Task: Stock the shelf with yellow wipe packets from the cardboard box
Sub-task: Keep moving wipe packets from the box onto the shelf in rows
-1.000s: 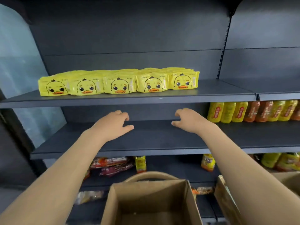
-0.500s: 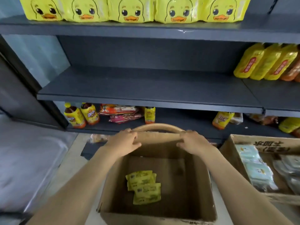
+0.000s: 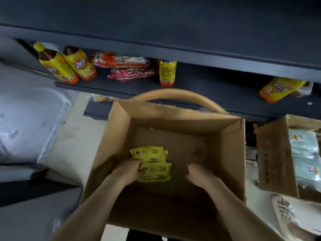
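An open cardboard box (image 3: pixel 225 145) stands below me in front of the dark shelf unit (image 3: pixel 173 54). A small pile of yellow wipe packets (image 3: pixel 152 159) lies on the box floor, left of centre. My left hand (image 3: pixel 129 170) is down inside the box, its fingers curled over the left edge of the packets. Inside the box too, my right hand (image 3: pixel 198 173) hovers to the right of the pile with loosely curled fingers, holding nothing and apart from the packets. The upper shelf with the stocked packets is out of view.
Yellow-labelled bottles (image 3: pixel 69 66) and red snack bags (image 3: pixel 125 66) sit on the low shelf behind the box. A second cardboard box (image 3: pixel 274 162) with pale blue packs stands at the right. A curved wooden rim (image 3: pixel 182 94) shows behind the box. A shoe (image 3: pixel 286 214) is at lower right.
My view tipped down from the shelves into the box. Both hands went from the box's far rim down inside it, and the left hand has taken hold of the yellow packets.
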The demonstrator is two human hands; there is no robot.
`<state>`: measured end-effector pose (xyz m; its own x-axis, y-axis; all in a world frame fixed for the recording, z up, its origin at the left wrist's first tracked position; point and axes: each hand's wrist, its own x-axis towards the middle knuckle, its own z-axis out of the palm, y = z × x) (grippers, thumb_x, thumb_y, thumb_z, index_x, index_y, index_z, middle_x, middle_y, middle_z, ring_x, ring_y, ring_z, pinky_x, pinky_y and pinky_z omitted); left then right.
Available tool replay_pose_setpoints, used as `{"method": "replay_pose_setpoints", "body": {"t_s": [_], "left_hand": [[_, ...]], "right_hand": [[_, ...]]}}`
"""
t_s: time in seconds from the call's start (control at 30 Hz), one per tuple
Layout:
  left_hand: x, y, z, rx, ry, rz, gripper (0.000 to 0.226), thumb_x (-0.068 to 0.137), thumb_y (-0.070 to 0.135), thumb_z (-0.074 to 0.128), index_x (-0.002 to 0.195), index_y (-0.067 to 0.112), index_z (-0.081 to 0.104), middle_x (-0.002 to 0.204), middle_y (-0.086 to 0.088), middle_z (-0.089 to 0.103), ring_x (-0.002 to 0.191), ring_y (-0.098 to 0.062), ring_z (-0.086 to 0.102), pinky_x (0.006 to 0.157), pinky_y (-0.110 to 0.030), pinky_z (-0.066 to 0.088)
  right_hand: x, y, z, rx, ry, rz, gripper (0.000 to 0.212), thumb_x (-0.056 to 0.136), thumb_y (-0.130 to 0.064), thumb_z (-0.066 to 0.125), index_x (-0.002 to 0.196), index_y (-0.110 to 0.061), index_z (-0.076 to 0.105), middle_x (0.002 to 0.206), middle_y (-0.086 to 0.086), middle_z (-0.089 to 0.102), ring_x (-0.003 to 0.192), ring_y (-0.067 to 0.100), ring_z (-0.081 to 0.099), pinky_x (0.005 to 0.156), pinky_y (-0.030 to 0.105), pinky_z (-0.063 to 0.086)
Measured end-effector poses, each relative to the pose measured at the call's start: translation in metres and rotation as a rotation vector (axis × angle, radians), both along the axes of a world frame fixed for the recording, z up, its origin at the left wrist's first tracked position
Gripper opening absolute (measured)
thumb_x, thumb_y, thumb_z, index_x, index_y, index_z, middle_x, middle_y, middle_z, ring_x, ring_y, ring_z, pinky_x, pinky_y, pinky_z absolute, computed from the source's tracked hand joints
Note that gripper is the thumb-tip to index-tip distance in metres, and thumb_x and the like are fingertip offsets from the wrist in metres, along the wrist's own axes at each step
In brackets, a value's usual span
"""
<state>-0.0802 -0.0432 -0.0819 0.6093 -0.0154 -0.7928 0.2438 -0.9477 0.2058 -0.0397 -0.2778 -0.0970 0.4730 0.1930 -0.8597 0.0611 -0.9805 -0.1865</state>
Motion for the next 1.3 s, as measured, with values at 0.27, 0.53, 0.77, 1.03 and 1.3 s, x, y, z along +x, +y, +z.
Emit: {"method": "replay_pose_setpoints", "body": {"t_s": [0.27, 0.53, 0.77, 1.03, 1.3], "left_hand": [[-0.002, 0.011, -0.072, -0.056, 0.137, 0.225, 0.035, 0.095, 0.035, 0.048, 0.121, 0.014, 0.058, 0.124, -0.007, 0.061, 0.112, -0.024, 0.057, 0.089, -0.029, 0.045], [0.002, 0.021, -0.133, -0.026, 0.149, 0.391, 0.034, 0.095, 0.029, 0.048, 0.121, 0.009, 0.060, 0.124, -0.013, 0.060, 0.114, -0.029, 0.056, 0.088, -0.031, 0.045], [-0.007, 0.015, -0.159, -0.064, 0.135, 0.631, 0.034, 0.098, 0.022, 0.043, 0.121, 0.002, 0.058, 0.123, -0.018, 0.059, 0.115, -0.031, 0.055, 0.086, -0.031, 0.042], [-0.011, 0.022, -0.172, -0.154, 0.203, 1.035, 0.031, 0.097, 0.020, 0.043, 0.100, -0.006, 0.060, 0.108, -0.027, 0.061, 0.101, -0.037, 0.060, 0.077, -0.035, 0.043], [-0.008, 0.011, -0.162, -0.307, 0.258, 1.498, 0.052, 0.095, 0.043, 0.044, 0.124, 0.000, 0.050, 0.084, -0.007, 0.054, 0.070, -0.017, 0.052, 0.062, -0.029, 0.044]], "right_hand": [[-0.027, 0.024, -0.077, -0.020, 0.198, -0.130, 0.048, 0.097, -0.038, 0.046, 0.138, -0.014, 0.043, 0.144, 0.009, 0.042, 0.131, 0.028, 0.041, 0.106, 0.034, 0.037], [-0.031, 0.103, -0.139, 0.136, 0.354, -1.156, 0.051, 0.095, -0.047, 0.048, 0.132, -0.012, 0.048, 0.133, 0.012, 0.051, 0.120, 0.033, 0.052, 0.092, 0.042, 0.048], [-0.025, 0.141, -0.163, 0.285, 0.525, -1.809, 0.066, 0.087, -0.061, 0.049, 0.132, -0.013, 0.045, 0.131, 0.015, 0.051, 0.120, 0.036, 0.051, 0.084, 0.048, 0.044], [-0.030, 0.141, -0.169, 0.293, 0.405, -1.920, 0.040, 0.094, -0.028, 0.055, 0.127, -0.007, 0.048, 0.132, 0.017, 0.049, 0.107, 0.035, 0.054, 0.085, 0.047, 0.048], [-0.021, 0.082, -0.143, 0.380, 0.352, -1.910, 0.036, 0.094, 0.004, 0.045, 0.129, -0.005, 0.048, 0.113, 0.014, 0.059, 0.104, 0.027, 0.055, 0.079, 0.036, 0.050]]}}
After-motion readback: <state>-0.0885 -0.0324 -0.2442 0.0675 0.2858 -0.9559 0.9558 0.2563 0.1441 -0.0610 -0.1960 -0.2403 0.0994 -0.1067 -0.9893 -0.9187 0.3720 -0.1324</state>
